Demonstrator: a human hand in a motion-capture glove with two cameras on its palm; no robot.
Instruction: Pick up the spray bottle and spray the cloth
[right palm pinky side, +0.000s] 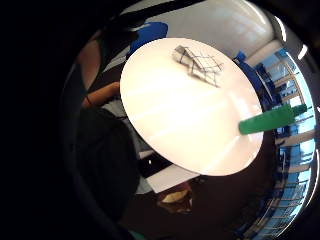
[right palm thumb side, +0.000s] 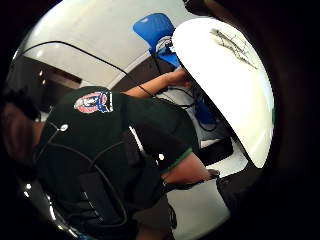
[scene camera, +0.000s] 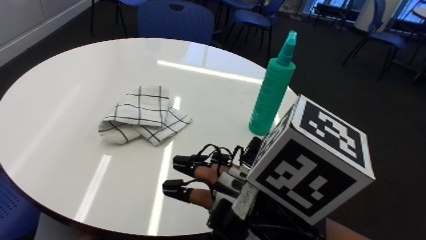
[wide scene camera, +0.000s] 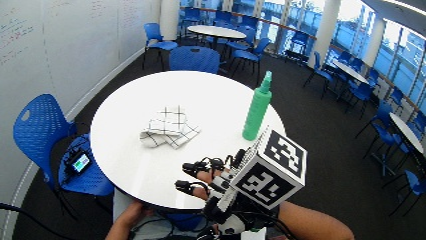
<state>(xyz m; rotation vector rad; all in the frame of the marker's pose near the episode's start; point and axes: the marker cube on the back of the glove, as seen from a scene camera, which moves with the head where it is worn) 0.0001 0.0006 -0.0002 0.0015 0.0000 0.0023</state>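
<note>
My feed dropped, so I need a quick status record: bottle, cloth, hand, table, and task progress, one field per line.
bottle: green spray bottle, upright on the table, untouched
cloth: checked cloth, crumpled, lying apart from the bottle
hand: gloved right hand over the table's near edge, fingers loosely curled, holding nothing
table: round white table, bearing the bottle and cloth
progress: bottle not yet picked up, no spraying begun
</note>
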